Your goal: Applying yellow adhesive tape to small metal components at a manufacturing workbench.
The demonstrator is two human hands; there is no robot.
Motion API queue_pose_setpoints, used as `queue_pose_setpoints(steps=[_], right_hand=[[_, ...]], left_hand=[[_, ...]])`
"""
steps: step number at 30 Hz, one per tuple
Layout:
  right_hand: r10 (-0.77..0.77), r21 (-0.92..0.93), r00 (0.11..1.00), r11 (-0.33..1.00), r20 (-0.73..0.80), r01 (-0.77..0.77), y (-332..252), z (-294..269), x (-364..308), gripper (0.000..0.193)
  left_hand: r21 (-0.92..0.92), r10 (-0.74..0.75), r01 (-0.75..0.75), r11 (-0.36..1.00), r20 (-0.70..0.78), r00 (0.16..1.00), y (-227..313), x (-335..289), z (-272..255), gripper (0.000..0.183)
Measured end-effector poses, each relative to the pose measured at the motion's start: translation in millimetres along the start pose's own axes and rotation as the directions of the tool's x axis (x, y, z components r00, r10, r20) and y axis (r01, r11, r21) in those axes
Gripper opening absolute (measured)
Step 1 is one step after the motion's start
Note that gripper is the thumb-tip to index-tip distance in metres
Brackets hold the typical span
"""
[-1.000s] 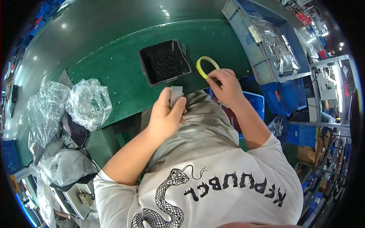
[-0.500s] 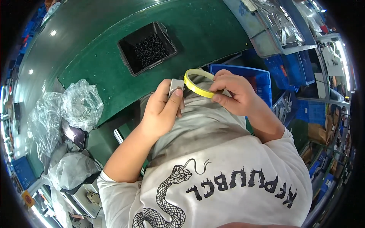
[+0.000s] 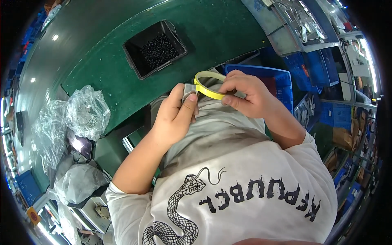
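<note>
My left hand (image 3: 177, 112) is closed on a small flat grey metal piece (image 3: 190, 89), with the thumb across its face. Opposite it, my right hand (image 3: 247, 94) pinches a ring-shaped roll of yellow tape (image 3: 210, 94) by its right side. The roll's left rim meets the right edge of the metal piece. I cannot make out whether any tape is stuck down there. Both hands are held above my lap, in front of the bench edge.
A black bin (image 3: 155, 50) of small black parts stands on the green bench (image 3: 212, 32). Beyond my right hand is a blue crate (image 3: 261, 73). Clear plastic bags (image 3: 87, 112) lie at the left. A grey bin (image 3: 306, 30) of metal parts is at the far right.
The tape roll has shifted slightly left and up, and its left rim now meets the metal piece. My right hand moved with it; my left hand has barely moved.
</note>
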State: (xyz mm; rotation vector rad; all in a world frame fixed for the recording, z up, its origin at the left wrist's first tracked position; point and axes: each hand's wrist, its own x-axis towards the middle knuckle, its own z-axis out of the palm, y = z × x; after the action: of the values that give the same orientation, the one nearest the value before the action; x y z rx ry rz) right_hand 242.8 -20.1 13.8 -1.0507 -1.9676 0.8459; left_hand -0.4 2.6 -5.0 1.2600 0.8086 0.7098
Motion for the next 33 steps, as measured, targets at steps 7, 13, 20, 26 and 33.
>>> queue_pose_setpoints(steps=[7,13,20,26,33], right_hand=[[-0.018,-0.029,0.999,0.999,0.027,0.019,-2,1,3,0.011],[-0.031,-0.04,0.999,0.999,0.031,0.032,-6,4,3,0.013],[-0.017,-0.315,1.0,0.949,0.018,0.022,-13,9,7,0.022],[0.011,-0.321,1.0,0.947,-0.008,-0.013,-7,12,8,0.036],[-0.045,-0.321,0.998,0.947,-0.052,0.026,-13,9,10,0.038]], left_hand=[[-0.007,0.018,-0.018,1.0,-0.026,1.0,-3,-1,1,0.019],[0.014,-0.031,0.033,0.999,-0.089,0.995,-2,0,0,0.027],[-0.213,-0.178,0.162,0.964,-0.06,0.982,9,1,-2,0.029],[-0.422,-0.194,0.197,0.885,0.051,0.98,5,1,-4,0.019],[-0.189,-0.141,0.105,0.976,-0.185,0.973,10,7,-1,0.02]])
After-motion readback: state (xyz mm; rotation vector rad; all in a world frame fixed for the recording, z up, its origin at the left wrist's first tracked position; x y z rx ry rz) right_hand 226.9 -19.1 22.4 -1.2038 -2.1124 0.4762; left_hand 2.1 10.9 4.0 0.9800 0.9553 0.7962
